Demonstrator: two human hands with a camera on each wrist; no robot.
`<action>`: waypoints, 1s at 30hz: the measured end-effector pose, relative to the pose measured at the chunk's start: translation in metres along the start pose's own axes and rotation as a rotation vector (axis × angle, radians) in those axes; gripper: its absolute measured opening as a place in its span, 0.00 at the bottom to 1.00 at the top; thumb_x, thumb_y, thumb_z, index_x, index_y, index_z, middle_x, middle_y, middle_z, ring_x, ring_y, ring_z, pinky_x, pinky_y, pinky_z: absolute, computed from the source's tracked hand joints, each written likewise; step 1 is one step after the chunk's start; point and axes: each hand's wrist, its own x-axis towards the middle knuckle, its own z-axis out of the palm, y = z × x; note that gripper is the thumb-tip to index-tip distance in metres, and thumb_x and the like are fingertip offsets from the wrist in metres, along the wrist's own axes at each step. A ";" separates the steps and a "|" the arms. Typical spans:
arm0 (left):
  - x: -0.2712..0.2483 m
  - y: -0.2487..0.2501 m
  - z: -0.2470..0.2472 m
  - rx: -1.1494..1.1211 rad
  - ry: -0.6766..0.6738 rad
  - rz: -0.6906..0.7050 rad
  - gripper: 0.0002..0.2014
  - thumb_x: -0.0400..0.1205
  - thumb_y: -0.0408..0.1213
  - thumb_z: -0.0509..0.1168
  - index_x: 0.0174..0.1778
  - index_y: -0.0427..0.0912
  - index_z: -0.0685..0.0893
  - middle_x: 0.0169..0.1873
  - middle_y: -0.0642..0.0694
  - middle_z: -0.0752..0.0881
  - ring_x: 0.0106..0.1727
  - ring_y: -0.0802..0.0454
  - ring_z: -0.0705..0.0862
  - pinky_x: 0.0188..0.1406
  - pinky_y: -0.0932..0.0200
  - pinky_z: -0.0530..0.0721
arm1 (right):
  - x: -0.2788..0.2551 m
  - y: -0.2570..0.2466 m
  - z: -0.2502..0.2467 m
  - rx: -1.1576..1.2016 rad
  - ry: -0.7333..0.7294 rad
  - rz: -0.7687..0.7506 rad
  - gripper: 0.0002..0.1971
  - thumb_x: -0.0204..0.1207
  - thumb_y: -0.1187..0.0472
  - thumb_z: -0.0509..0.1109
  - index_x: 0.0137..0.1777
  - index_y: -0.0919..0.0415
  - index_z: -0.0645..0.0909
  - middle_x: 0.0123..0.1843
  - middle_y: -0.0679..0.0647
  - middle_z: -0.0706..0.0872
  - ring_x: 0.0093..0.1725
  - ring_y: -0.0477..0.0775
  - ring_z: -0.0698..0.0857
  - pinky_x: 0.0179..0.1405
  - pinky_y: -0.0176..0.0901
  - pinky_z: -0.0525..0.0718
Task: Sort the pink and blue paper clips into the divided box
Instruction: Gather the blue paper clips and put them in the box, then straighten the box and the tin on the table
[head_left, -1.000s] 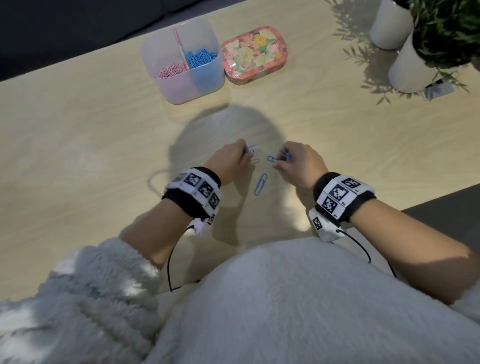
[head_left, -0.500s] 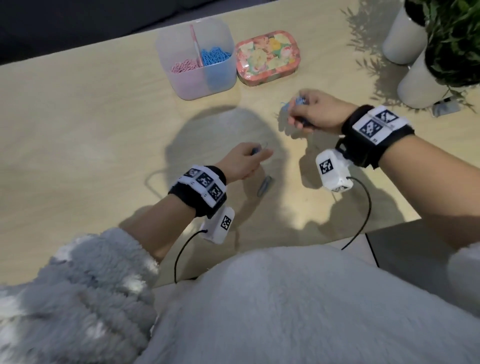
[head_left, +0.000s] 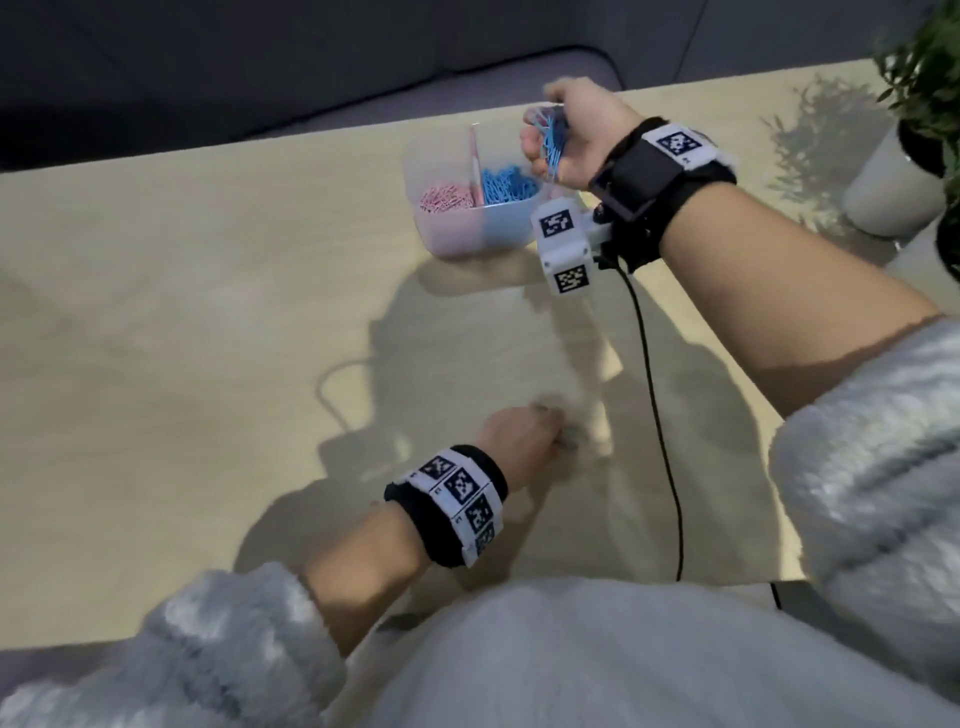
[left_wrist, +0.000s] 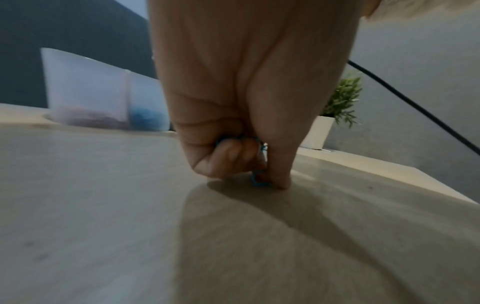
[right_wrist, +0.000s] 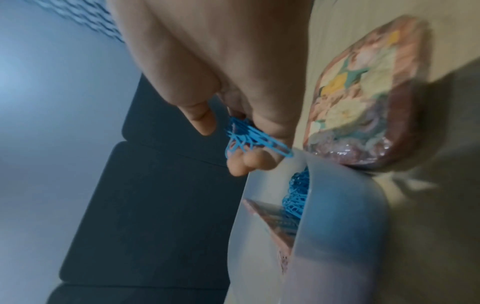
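Note:
The translucent divided box (head_left: 457, 236) stands at the table's far side, with pink clips (head_left: 445, 196) in its left half and blue clips (head_left: 506, 183) in its right half. My right hand (head_left: 563, 137) hovers over the box's right half and grips a bunch of blue paper clips (head_left: 551, 140), also seen in the right wrist view as blue clips (right_wrist: 249, 136) above the box (right_wrist: 340, 205). Near the table's front, my left hand (head_left: 524, 434) presses down on the wood and pinches a blue clip (left_wrist: 257, 181) between thumb and fingers.
A flowered tin (right_wrist: 363, 98) lies right behind the box. White plant pots (head_left: 888, 182) stand at the far right. A black cable (head_left: 660, 415) hangs from my right wrist across the table. A dark sofa (head_left: 208, 67) runs beyond the far edge.
My right hand has risen from the table's middle and travelled to above the box's blue side with its clips. My left hand stayed low and closed on a clip on the table.

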 end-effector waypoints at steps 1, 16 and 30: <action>-0.003 -0.004 -0.002 0.024 -0.004 -0.004 0.12 0.86 0.37 0.53 0.60 0.34 0.75 0.58 0.34 0.82 0.57 0.36 0.83 0.50 0.49 0.78 | 0.007 -0.001 0.006 -0.031 0.012 0.009 0.21 0.84 0.53 0.49 0.29 0.59 0.67 0.26 0.53 0.70 0.24 0.49 0.70 0.24 0.34 0.65; 0.074 -0.040 -0.190 -0.084 0.487 -0.263 0.16 0.85 0.38 0.53 0.59 0.29 0.77 0.60 0.29 0.81 0.62 0.36 0.79 0.56 0.49 0.75 | -0.025 0.018 -0.031 -0.151 0.173 -0.137 0.05 0.75 0.69 0.62 0.40 0.63 0.78 0.34 0.53 0.78 0.29 0.48 0.79 0.24 0.34 0.80; 0.103 -0.063 -0.199 -0.629 0.506 -0.231 0.19 0.81 0.28 0.46 0.64 0.40 0.74 0.65 0.30 0.77 0.55 0.37 0.79 0.54 0.48 0.79 | -0.001 0.068 -0.123 -1.042 0.645 -0.145 0.24 0.77 0.52 0.65 0.67 0.67 0.71 0.70 0.66 0.71 0.70 0.67 0.72 0.66 0.56 0.74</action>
